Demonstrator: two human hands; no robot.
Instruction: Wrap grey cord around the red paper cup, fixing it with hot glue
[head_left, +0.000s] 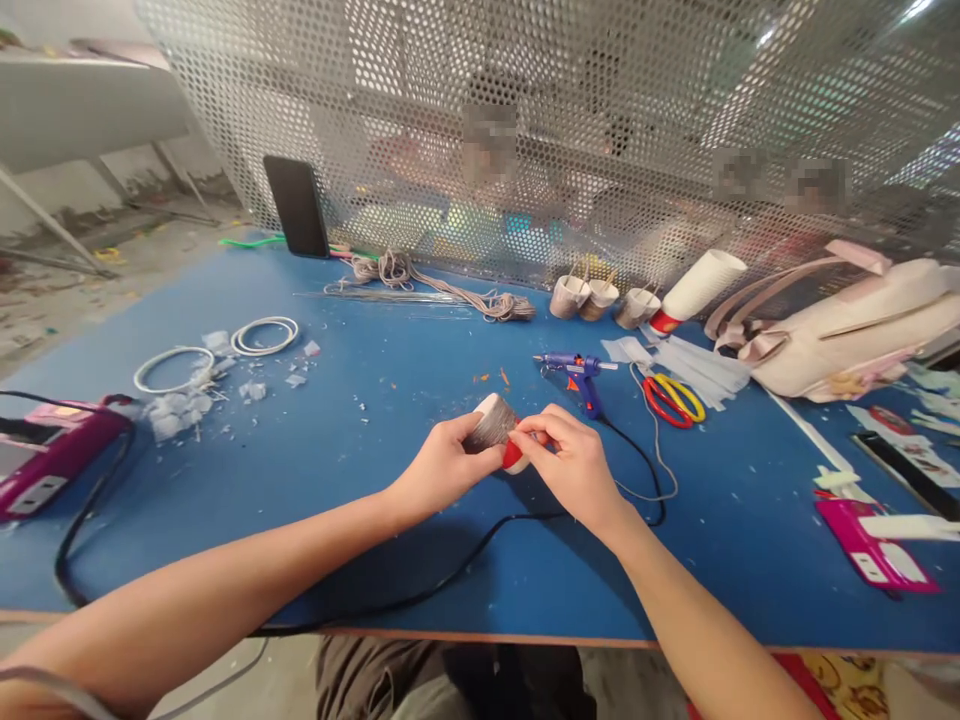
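Note:
Above the front middle of the table, a paper cup [493, 424] lies tilted on its side, part of it wound with grey cord and a red band bare near its right end. My left hand [450, 455] is closed around its left side, thumb along the near face. At the red part, my right hand [562, 450] makes a pinch, thumb and forefinger together against the cup. What the fingertips pinch is very small; a thin grey cord [667, 470] loops on the table just right of this hand. A blue glue gun [576, 372] lies beyond the right hand.
Red-and-yellow scissors [675, 400], several cord-wrapped cups [600, 298] and stacked paper cups [697, 288] are at right. Grey cord bundles [450, 285] lie at the back. White rings [264, 336] and scraps sit left. A black cable [480, 555] crosses in front; a perforated metal screen [420, 120] stands behind.

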